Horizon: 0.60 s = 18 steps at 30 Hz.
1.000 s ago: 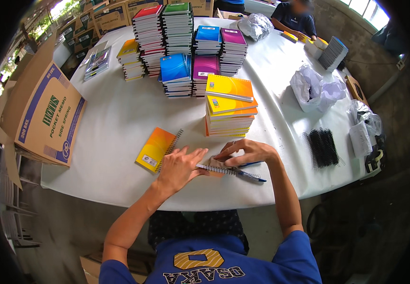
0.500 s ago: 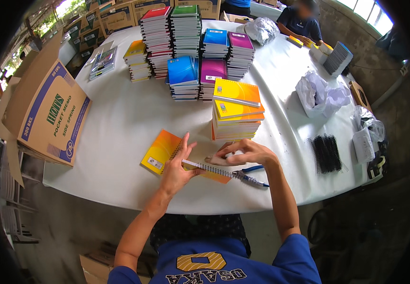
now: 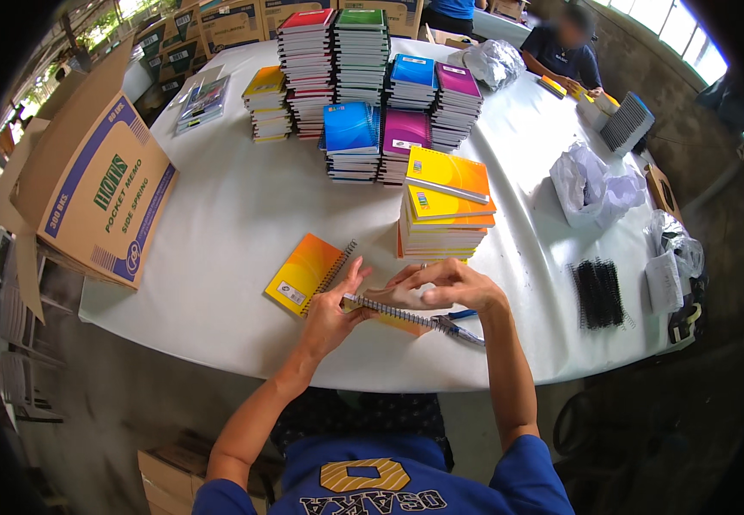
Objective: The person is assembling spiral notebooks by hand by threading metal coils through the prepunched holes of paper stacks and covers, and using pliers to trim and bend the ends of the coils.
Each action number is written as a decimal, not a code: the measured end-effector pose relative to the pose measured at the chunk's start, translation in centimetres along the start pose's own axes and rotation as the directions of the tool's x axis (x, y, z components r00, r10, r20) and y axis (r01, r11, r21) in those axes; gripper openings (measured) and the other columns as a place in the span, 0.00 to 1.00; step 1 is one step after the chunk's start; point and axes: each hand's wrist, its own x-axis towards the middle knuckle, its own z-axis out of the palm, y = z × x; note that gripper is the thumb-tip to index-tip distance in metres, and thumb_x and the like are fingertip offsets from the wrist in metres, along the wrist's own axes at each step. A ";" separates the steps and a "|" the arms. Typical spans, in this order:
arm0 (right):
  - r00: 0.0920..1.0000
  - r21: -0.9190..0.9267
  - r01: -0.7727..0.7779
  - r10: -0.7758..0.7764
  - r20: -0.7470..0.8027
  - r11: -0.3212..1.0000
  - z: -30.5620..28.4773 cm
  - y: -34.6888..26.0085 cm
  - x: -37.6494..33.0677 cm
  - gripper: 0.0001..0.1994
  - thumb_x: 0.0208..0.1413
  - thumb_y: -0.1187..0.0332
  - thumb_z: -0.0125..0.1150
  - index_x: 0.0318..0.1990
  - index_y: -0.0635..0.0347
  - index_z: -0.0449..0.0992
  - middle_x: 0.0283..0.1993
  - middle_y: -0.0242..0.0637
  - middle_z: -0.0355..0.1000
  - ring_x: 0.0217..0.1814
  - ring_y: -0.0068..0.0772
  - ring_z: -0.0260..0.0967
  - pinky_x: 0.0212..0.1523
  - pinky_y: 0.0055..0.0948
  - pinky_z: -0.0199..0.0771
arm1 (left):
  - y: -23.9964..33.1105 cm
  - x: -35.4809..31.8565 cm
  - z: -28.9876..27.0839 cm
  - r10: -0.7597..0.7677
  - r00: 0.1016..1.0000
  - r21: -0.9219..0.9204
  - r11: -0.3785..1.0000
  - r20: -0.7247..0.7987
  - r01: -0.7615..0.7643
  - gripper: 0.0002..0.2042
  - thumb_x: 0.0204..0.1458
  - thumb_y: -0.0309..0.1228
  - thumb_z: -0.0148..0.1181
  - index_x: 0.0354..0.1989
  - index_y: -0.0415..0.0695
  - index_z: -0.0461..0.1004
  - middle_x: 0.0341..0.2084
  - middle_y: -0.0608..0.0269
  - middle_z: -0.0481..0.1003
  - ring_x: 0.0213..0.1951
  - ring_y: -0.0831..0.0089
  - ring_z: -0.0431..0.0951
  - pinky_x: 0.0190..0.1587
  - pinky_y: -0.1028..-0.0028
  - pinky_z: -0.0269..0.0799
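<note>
A spiral notebook (image 3: 393,312) stands on its edge with its wire coil turned toward me, above the near part of the table. My left hand (image 3: 329,316) is closed on its left end, thumb along the coil. Over its right half, my right hand (image 3: 462,287) is bent with curled fingers; a brownish smear below them hides whether anything is held. Blue-handled pliers (image 3: 459,329) lie at the coil's right end. Left of my left hand rests a yellow-orange spiral notebook (image 3: 303,273). Beyond my right hand rises a stack of yellow notebooks (image 3: 447,210).
Stacks of blue (image 3: 352,142), purple, red and green notebooks cover the table's far middle. An open cardboard box (image 3: 110,193) stands at left. Black coils (image 3: 598,294), white plastic bags (image 3: 595,184) and a tape dispenser lie at right. Another person (image 3: 561,51) works at the far right.
The whole view has shifted slightly right. My right hand has lifted a little and its fingers have moved over the notebook. My left hand keeps its hold.
</note>
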 end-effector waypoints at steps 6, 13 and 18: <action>0.994 -0.158 -0.073 0.058 -0.095 0.985 0.4 -2.0 -1.4 0.23 0.54 0.52 0.65 0.49 0.61 0.81 0.46 0.38 0.76 0.46 0.32 0.72 0.47 0.29 0.71 | -1.1 0.1 -1.0 0.086 0.992 -0.054 0.995 0.088 -0.081 0.39 0.47 0.32 0.71 0.68 0.40 0.58 0.63 0.51 0.67 0.65 0.65 0.64 0.65 0.69 0.62; 0.753 -0.808 -0.551 -0.293 -0.589 0.208 -0.7 1.4 -10.1 0.22 0.42 0.62 0.75 0.46 0.57 0.80 0.57 0.43 0.70 0.61 0.46 0.64 0.61 0.39 0.61 | 0.1 0.7 -1.7 0.009 0.968 -0.305 0.950 0.251 0.070 0.29 0.52 0.37 0.65 0.62 0.39 0.68 0.62 0.59 0.69 0.64 0.68 0.66 0.66 0.70 0.60; 0.849 -0.856 -0.332 -0.270 -0.454 0.396 6.0 5.0 -10.4 0.27 0.45 0.65 0.72 0.55 0.55 0.73 0.57 0.39 0.64 0.65 0.44 0.58 0.69 0.49 0.49 | -0.7 -1.1 0.4 0.229 0.973 0.136 0.963 0.040 -0.233 0.28 0.55 0.39 0.62 0.65 0.48 0.65 0.57 0.59 0.73 0.56 0.62 0.75 0.53 0.71 0.73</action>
